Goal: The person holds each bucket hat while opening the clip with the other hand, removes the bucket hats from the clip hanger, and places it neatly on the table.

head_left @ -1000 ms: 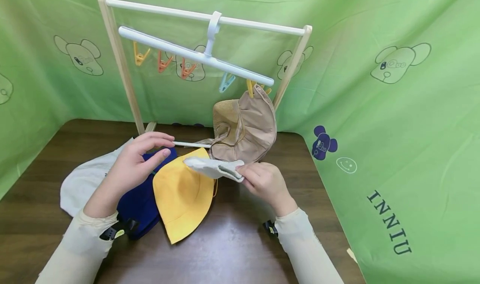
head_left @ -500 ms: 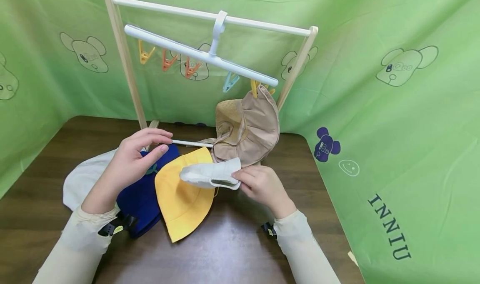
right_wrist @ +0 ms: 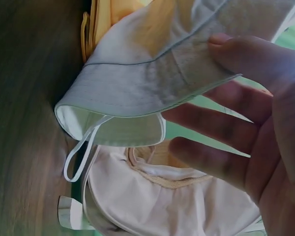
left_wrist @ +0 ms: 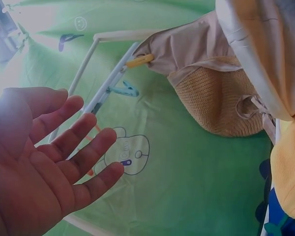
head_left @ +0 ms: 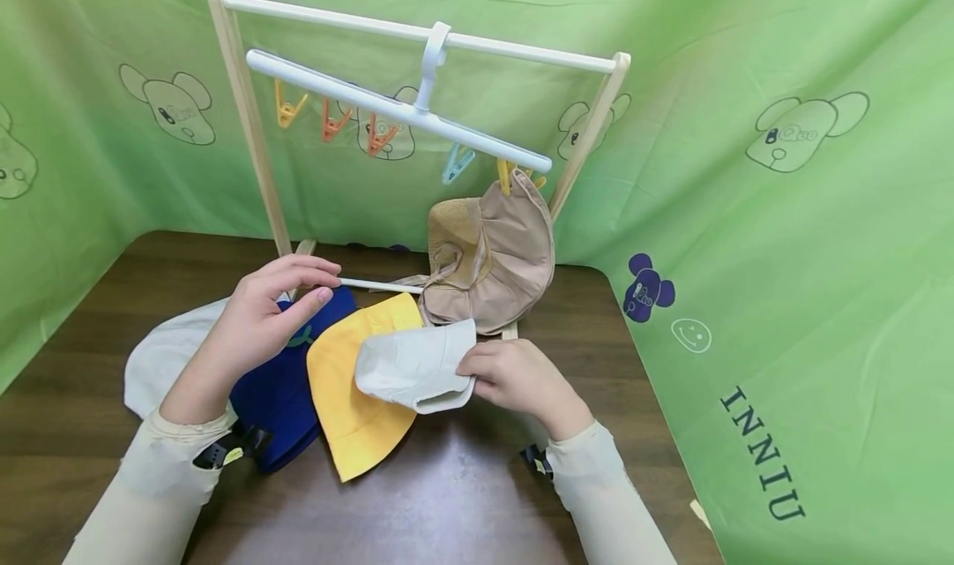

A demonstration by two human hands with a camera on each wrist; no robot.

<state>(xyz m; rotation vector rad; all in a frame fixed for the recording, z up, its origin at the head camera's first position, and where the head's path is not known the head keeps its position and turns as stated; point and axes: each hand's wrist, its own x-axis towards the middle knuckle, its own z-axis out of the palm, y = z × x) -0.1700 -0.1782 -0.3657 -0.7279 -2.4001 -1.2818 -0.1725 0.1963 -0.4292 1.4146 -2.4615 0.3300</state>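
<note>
My right hand (head_left: 525,379) pinches the brim of a white bucket hat (head_left: 410,362) between thumb and fingers. The hat lies sideways in the air above a yellow bucket hat (head_left: 343,399), hiding part of it. In the right wrist view, a thin white cord loop (right_wrist: 81,155) dangles from the opening of the white bucket hat (right_wrist: 123,83). Over a navy hat (head_left: 272,399) hovers my left hand (head_left: 261,316), fingers spread and loosely bent with nothing in them. The left wrist view shows that palm (left_wrist: 34,172) bare.
A wooden rack (head_left: 246,126) carries a pale blue hanger (head_left: 358,101) with several coloured clips. A yellow clip (head_left: 504,176) at its right end holds a beige ruffled hat (head_left: 517,250). Another pale hat (head_left: 160,358) lies left on the wooden table (head_left: 462,507). Green cloth surrounds the table.
The white bucket hat has turned from nearly edge-on to show more of its side, its opening tipping downward. My right hand turned with it. The left hand has barely moved.
</note>
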